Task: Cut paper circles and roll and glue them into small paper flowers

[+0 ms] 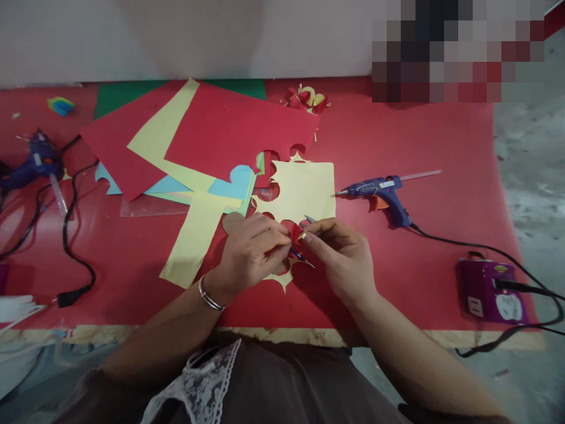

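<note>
Between my two hands is a small red and pale yellow paper piece [295, 230], held just in front of a cut pale yellow sheet [309, 188]. My left hand [256, 250], a silver bangle at its wrist, pinches the red part with its fingertips. My right hand [346, 253] is closed on the yellow end, and a grey pointed tip sticks out past its fingers. A thin blue tool [301, 257] with a metal point shows beneath the hands; its other end is hidden. Yellow paper scraps [282, 278] lie below them on the red table.
A blue glue gun [379, 191] lies at right, wired toward a purple box [492, 292]. Another glue gun [37, 159] and a black plug [70, 296] are at left. Large red sheets [242, 121] and a red-yellow paper pile [309, 99] lie farther back.
</note>
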### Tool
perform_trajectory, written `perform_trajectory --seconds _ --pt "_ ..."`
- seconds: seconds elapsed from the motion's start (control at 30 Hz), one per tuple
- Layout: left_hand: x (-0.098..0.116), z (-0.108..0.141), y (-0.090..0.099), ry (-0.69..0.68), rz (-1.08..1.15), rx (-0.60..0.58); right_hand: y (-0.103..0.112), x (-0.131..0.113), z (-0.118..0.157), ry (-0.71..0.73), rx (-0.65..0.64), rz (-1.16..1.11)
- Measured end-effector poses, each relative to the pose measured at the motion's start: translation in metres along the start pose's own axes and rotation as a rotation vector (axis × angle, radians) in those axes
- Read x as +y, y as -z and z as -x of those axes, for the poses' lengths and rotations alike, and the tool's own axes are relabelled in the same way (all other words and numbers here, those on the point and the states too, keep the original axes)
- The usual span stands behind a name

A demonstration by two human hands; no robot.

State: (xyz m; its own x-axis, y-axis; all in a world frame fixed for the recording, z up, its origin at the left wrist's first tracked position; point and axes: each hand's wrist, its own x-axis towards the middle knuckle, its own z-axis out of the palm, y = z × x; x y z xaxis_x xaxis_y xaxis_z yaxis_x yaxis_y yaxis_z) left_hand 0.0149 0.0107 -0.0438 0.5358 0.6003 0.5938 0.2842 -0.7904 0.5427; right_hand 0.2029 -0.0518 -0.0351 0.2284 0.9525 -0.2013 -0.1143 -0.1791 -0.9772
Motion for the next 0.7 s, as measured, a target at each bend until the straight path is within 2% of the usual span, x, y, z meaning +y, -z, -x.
perform_trajectory --seconds 0.7 --pt "-0.0012 -0.0028 0.0003 0.027 0.05 0.014 -0.0005 0.0 -0.0012 0.006 -0.012 0.011"
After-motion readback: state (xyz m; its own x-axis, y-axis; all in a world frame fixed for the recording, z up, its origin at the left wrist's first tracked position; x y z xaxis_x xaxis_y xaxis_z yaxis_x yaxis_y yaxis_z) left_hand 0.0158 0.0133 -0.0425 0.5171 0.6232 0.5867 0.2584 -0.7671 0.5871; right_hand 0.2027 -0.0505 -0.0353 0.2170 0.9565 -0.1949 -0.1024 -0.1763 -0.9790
